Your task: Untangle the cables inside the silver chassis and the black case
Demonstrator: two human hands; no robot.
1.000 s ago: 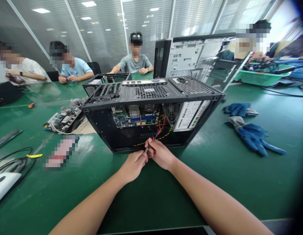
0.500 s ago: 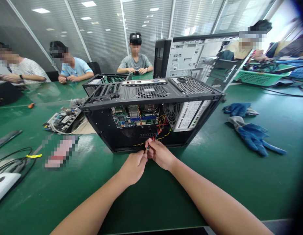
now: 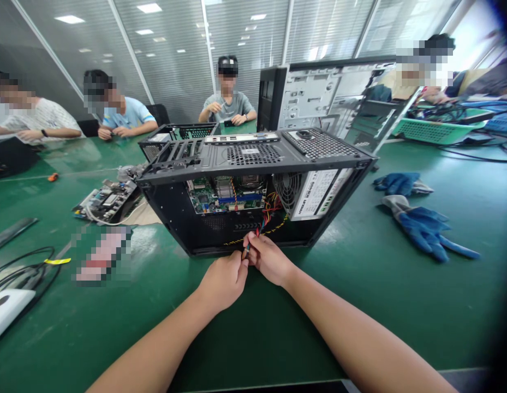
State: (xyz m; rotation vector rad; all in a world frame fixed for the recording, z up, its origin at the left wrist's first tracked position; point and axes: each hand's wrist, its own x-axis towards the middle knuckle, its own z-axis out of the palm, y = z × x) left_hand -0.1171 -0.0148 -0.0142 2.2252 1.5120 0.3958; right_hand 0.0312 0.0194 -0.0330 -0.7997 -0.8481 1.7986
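An open black computer case [image 3: 253, 158] lies on its side on the green table [image 3: 359, 284], showing a motherboard [image 3: 224, 194], a power supply [image 3: 314, 191] and coloured wires [image 3: 267, 215]. Both my hands meet at the case's front lower edge. My left hand [image 3: 224, 279] is closed in a pinch on a small bundle of thin wires [image 3: 247, 250]. My right hand [image 3: 269, 257] is closed on the same wires from the other side. What the wire ends carry is hidden by my fingers.
Blue work gloves [image 3: 425, 226] lie to the right. A loose circuit board [image 3: 106, 201] and black cables [image 3: 24, 270] lie left, with a white device [image 3: 7, 308]. A second case [image 3: 318, 98] and a green basket [image 3: 437, 130] stand behind. Several people sit around the table.
My hands stay pinched on the wires, with only slight shifting of the left hand. People across the table moved their hands a little.
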